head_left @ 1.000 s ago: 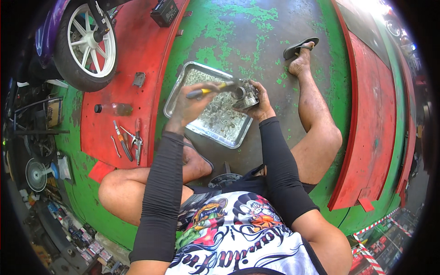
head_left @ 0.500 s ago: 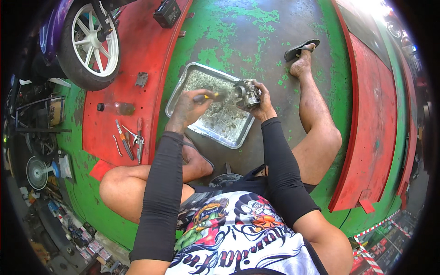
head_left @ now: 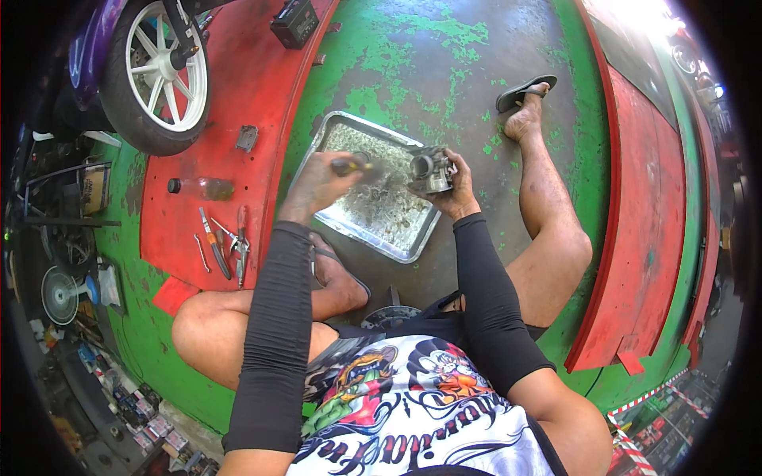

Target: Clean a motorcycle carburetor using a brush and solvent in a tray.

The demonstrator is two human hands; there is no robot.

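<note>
Pinched in my left hand point(head_left: 321, 186) is what looks like a small brush point(head_left: 345, 166), with a dark handle and a yellow band; its far end is blurred. My right hand point(head_left: 459, 186) grips a metal carburetor point(head_left: 431, 170) from its right side, a round bore facing left toward the brush. The brush end and the carburetor are apart. Both hands are over a shallow silver metal tray point(head_left: 407, 254) on the floor, which has wet, dirty grey liquid and dark bits in it. The fingers behind the carburetor are partly hidden.
On the red platform point(head_left: 190, 246) at left lie pliers point(head_left: 220, 247), a red-handled tool point(head_left: 243, 226), a plastic bottle point(head_left: 208, 188), a small metal part point(head_left: 247, 138) and a black battery point(head_left: 294, 24). A motorcycle wheel point(head_left: 159, 75) overhangs it. Another red platform point(head_left: 635, 206) runs along the right.
My left hand has drawn slightly left with the brush, away from the carburetor. The carburetor has turned a little in my right hand, so its bore shows more.
</note>
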